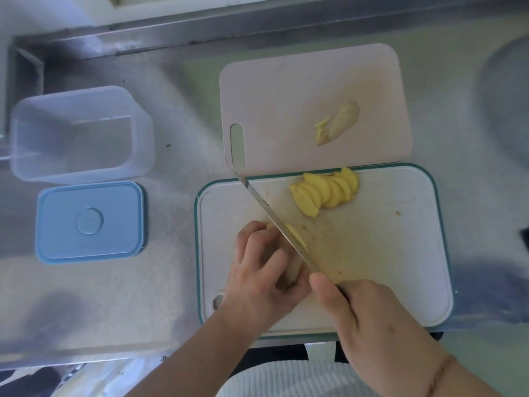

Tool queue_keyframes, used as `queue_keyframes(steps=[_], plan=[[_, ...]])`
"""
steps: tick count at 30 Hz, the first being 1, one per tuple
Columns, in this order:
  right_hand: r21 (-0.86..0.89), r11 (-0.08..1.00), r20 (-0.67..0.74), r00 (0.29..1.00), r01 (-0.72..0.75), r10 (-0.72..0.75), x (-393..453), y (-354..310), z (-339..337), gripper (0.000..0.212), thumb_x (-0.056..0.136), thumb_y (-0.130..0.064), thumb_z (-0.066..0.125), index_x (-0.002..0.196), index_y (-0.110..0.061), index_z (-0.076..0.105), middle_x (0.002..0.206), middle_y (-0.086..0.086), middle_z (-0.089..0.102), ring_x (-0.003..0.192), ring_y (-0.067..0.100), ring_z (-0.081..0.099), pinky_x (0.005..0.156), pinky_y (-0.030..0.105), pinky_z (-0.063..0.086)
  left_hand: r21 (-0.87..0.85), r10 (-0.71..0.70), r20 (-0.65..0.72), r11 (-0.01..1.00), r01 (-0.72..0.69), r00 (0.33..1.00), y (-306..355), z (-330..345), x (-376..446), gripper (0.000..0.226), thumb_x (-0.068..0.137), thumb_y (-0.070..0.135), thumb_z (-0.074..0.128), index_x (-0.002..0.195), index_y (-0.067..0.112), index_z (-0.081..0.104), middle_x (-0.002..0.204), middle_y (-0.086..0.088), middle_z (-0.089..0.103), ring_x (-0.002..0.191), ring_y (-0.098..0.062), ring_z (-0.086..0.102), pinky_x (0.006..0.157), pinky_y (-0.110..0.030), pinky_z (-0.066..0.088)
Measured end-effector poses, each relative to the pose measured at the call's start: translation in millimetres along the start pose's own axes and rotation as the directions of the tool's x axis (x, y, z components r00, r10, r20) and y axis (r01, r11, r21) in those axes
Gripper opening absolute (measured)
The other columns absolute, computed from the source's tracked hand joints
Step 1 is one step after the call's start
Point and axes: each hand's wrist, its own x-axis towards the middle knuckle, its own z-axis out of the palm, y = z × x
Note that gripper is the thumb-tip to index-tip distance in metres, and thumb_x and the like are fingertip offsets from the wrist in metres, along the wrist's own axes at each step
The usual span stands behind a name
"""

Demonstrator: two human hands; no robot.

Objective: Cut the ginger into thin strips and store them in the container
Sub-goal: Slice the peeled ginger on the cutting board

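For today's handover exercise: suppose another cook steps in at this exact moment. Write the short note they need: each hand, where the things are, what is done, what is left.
Left hand holds the ginger piece down on the white board.
Right hand grips the knife, blade against the ginger, mid-slice.
A fan of cut slices lies at the board's far edge; another ginger piece waits on the pink board.
The container holds no ginger; its blue lid lies beside it.
Done: some slicing. Left: finish slicing, cut strips, fill the container.
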Motion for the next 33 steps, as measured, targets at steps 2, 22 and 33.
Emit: queue_keyframes(steps=[2, 22, 33], plan=[[0.016, 1.0, 0.003, 1.0, 0.014, -0.014, 4.0, -2.2, -0.6, 0.065, 0.074, -0.074, 0.012, 0.049, -0.019, 0.037, 0.044, -0.011, 0.048, 0.045, 0.011, 0.043, 0.051, 0.023, 0.037, 0.006, 0.005, 0.005, 1.0, -0.005, 1.0, -1.6, 1.2, -1.2, 0.028, 0.085, 0.031, 0.079, 0.085, 0.007, 0.066, 0.109, -0.012, 0.058, 0.108, -0.045, 0.056, 0.095, -0.041, 0.048], [0.082, 0.995, -0.03, 0.998, 0.063, -0.061, 15.7, 18.2, 7.4, 0.071, 0.082, -0.077, 0.015, 0.047, -0.017, 0.031, 0.041, -0.002, 0.035, 0.043, 0.013, 0.032, 0.048, 0.02, 0.032, 0.049, 0.027, 0.003, 0.998, -0.027, 1.0, -4.2, 1.2, -3.1, 0.044, 0.068, 0.027, 0.09, 0.093, 0.014, 0.056, 0.112, -0.009, 0.049, 0.108, -0.038, 0.053, 0.098, -0.035, 0.047], [0.11, 0.991, -0.054, 0.996, 0.072, -0.067, 40.1, 17.6, 16.9, 0.072, 0.081, -0.074, 0.019, 0.051, -0.012, 0.038, 0.042, -0.002, 0.032, 0.04, 0.011, 0.033, 0.045, 0.027, 0.035, 0.009, 0.005, 0.019, 1.0, -0.005, 1.0, -3.6, -1.9, -1.2, 0.034, 0.079, 0.033, 0.08, 0.091, 0.015, 0.053, 0.114, -0.007, 0.046, 0.11, -0.032, 0.05, 0.099, -0.032, 0.046]])
